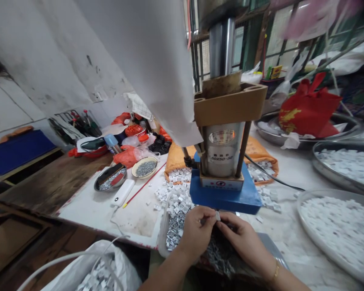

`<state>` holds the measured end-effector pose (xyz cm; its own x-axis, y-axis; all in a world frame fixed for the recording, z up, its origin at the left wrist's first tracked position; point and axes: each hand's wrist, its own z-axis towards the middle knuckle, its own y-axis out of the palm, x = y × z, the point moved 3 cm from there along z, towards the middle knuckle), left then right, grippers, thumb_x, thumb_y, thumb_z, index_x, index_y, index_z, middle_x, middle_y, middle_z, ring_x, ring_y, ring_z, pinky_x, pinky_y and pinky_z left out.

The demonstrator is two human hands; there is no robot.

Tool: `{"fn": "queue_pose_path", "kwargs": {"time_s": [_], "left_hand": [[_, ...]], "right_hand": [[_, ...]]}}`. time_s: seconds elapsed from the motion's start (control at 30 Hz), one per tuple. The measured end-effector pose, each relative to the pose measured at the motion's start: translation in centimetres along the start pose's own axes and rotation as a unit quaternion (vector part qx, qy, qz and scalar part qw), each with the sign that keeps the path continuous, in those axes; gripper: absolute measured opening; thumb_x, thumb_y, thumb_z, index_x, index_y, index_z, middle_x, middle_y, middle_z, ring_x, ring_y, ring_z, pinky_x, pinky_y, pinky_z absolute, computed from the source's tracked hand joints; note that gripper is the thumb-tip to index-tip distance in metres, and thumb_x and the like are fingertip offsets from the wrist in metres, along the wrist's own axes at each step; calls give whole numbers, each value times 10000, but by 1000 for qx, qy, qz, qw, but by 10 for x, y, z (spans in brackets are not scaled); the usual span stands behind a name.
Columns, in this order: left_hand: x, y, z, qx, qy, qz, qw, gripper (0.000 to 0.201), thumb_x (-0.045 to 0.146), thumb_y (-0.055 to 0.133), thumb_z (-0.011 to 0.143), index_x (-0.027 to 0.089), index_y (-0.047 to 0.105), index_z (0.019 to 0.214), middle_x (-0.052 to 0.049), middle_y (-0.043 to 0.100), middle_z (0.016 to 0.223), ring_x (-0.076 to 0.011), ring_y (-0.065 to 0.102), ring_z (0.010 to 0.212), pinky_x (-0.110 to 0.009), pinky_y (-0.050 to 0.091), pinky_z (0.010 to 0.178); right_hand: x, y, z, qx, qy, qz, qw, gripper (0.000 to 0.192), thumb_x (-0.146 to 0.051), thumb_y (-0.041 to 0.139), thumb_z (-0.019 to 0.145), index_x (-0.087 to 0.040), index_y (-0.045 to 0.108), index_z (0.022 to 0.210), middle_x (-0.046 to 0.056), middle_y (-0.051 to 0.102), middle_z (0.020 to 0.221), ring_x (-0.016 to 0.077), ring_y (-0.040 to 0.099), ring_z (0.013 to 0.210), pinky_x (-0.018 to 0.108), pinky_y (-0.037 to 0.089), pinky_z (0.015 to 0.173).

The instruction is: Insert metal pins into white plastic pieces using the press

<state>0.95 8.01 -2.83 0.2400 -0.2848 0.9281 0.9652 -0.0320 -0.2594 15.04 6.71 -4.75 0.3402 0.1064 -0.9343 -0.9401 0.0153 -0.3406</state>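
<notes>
My left hand point(198, 228) and my right hand point(241, 232) meet in front of the blue press base. Between their fingertips is a small white plastic piece point(217, 216), pinched from both sides; whether a nail is with it I cannot tell. Under and beside my left hand stands a clear plastic box point(163, 238) of loose metal nails point(173, 232) and more white pieces point(179, 205). Other nails point(218, 256) lie below my hands. Directly behind rises the press point(223, 151), its silver cylinder framed by brown plates on a blue base point(226, 198).
At right are a round tray point(301, 204) and a metal basin point(317, 159) of white pieces. Orange sacks point(177, 155) lie behind the press. Left are a nail bowl point(133, 171), a power bank point(124, 193) and a red stick point(144, 184). A white sack point(127, 262) stands below the table edge.
</notes>
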Motion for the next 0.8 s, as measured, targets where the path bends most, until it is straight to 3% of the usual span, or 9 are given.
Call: {"fn": "queue_pose_path", "kwargs": {"time_s": [0.23, 0.43, 0.6, 0.7, 0.8], "left_hand": [[-1, 1, -2, 3, 1, 6, 1000, 113, 108, 594, 783, 161, 694, 781, -48, 696, 815, -173, 634, 778, -299, 498, 751], [2, 4, -6, 8, 129, 70, 989, 152, 80, 532, 818, 166, 658, 818, -52, 665, 823, -169, 613, 794, -303, 490, 754], [6, 8, -10, -31, 230, 143, 962, 219, 47, 448, 833, 163, 607, 927, -91, 613, 903, -194, 571, 875, -332, 482, 788], [6, 9, -11, -34, 238, 154, 958, 209, 40, 422, 834, 167, 566, 916, -93, 588, 888, -199, 554, 855, -340, 476, 772], [2, 11, -10, -27, 233, 153, 960, 173, 36, 414, 822, 178, 513, 830, -86, 571, 852, -205, 540, 823, -343, 463, 739]], "right_hand": [[1, -1, 1, 7, 10, 43, 999, 247, -396, 605, 740, -220, 739, 850, 67, 742, 799, 257, 667, 829, 381, 518, 820], [4, 1, 0, 0, -8, 18, 1000, 256, -363, 561, 780, -209, 715, 915, 84, 725, 925, 242, 661, 878, 364, 521, 825], [10, -32, -21, 67, -70, -178, 979, 306, -386, 531, 797, -239, 683, 1017, 110, 646, 1129, 278, 592, 1048, 435, 490, 900], [22, -53, -45, 31, -107, -321, 940, 274, -440, 544, 793, -292, 715, 948, 104, 621, 1196, 322, 544, 1123, 499, 475, 907], [37, -59, -70, -18, -120, -439, 890, 247, -487, 576, 764, -333, 736, 872, 80, 604, 1257, 392, 460, 1212, 554, 491, 845]]}}
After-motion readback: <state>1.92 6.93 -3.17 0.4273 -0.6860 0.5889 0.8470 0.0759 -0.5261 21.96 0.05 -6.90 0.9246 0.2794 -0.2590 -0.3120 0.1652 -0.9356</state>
